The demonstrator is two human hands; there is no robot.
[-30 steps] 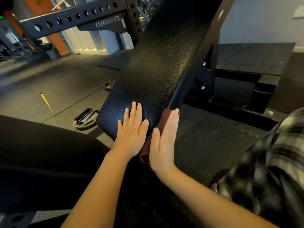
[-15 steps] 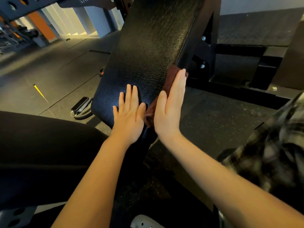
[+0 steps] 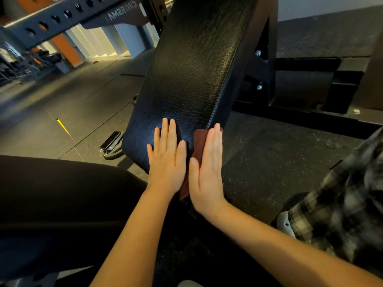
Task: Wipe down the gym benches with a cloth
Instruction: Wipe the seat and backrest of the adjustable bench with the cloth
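Note:
A black padded bench back point(image 3: 192, 75) slopes up and away from me. My left hand point(image 3: 166, 160) lies flat, fingers together, on the pad's lower end. My right hand point(image 3: 207, 168) is flat and on edge, pressing a dark red cloth point(image 3: 198, 141) against the pad's right side edge near the lower corner. Most of the cloth is hidden under the right hand and between the two hands.
A black seat pad point(image 3: 51, 199) fills the lower left. A phone with a strap point(image 3: 110, 142) lies on the rubber floor left of the bench. The bench's steel frame point(image 3: 267, 65) stands at right, a perforated rack beam point(image 3: 62, 15) at top left, a plaid sleeve point(image 3: 342, 214) at right.
My right hand with the cloth slid up along the pad's right edge, then came back down to the lower corner. My left hand stayed flat on the pad.

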